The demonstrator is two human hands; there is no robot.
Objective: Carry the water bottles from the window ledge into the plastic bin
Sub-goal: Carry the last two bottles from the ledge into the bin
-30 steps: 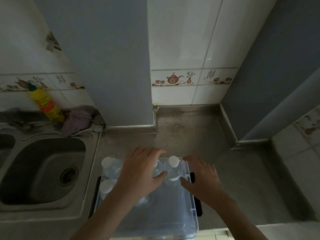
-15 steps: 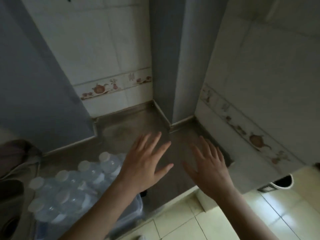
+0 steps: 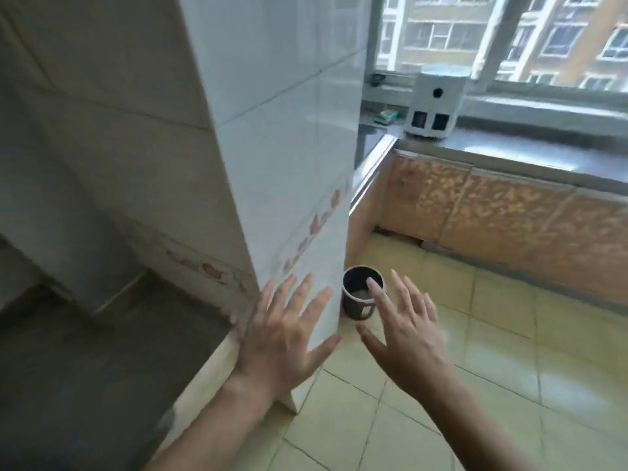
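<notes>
White tiled pillar (image 3: pixel 282 137) divides the view: a dark countertop (image 3: pixel 85 362) lies to its left, yellow floor tiles (image 3: pixel 509 351) open to its right. Beyond the floor, the window ledge (image 3: pixel 530 147) runs along the far wall under the window; a white box-shaped device (image 3: pixel 433 107) stands at the ledge's left end, and a small green item (image 3: pixel 387 115), too blurred to identify, lies beside it. No water bottle can be made out on the ledge. Both hands hover well short of the ledge, fingers spread wide, holding nothing: left hand (image 3: pixel 285 345) before the pillar's corner, right hand (image 3: pixel 407 334) above the floor, in front of a dark round container (image 3: pixel 360 297) at the pillar's base.
</notes>
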